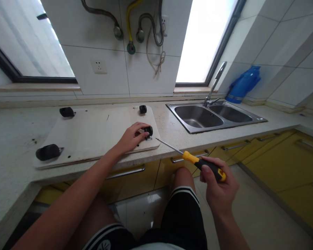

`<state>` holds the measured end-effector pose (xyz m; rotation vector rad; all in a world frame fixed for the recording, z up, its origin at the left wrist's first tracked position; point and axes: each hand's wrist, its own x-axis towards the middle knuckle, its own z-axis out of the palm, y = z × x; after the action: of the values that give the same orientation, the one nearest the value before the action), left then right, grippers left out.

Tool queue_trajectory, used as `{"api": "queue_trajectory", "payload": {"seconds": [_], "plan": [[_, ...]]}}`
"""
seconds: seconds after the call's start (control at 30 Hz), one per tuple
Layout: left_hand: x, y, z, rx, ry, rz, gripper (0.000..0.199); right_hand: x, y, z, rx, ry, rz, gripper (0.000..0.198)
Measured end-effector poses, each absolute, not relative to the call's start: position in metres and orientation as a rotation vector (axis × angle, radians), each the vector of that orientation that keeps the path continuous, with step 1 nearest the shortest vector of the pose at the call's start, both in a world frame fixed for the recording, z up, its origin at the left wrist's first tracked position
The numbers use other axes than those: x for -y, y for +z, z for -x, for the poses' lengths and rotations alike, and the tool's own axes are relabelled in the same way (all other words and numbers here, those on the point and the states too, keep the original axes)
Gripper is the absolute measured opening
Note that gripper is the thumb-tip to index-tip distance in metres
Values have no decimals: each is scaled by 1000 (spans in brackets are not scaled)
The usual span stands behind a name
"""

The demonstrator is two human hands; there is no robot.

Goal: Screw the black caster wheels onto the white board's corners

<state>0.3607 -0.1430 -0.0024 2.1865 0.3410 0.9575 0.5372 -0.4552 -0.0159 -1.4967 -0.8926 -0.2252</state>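
A pale flat board (96,130) lies on the countertop with a black caster wheel at each corner. My left hand (132,137) is closed around the caster (149,131) at the near right corner, its fingers pinching the wheel from the left. Below that wheel a bit of its metal plate shows against the board. In my right hand (220,185) is a screwdriver (190,157) with a yellow and black handle. Its thin shaft points left, and the tip appears just right of the held caster, seemingly apart from it.
Farther back on the board are a caster (143,109) at right and a caster (66,111) at left; another caster (48,152) is near left. A double sink (190,129) with a tap (216,83) and a blue plastic item (244,84) are at right. Yellow cabinets (130,182) run below the counter.
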Motion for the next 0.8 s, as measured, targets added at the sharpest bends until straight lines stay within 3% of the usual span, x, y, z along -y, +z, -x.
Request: {"api": "queue_trajectory", "payload": {"seconds": [0.23,0.8], "plan": [[143,-2,-361,-325,968,-2212,34,412,30,-532,1200,-251,1541,13],[146,1,-362,-333,945,-2220,33,385,59,-534,1346,-253,1666,23]]}}
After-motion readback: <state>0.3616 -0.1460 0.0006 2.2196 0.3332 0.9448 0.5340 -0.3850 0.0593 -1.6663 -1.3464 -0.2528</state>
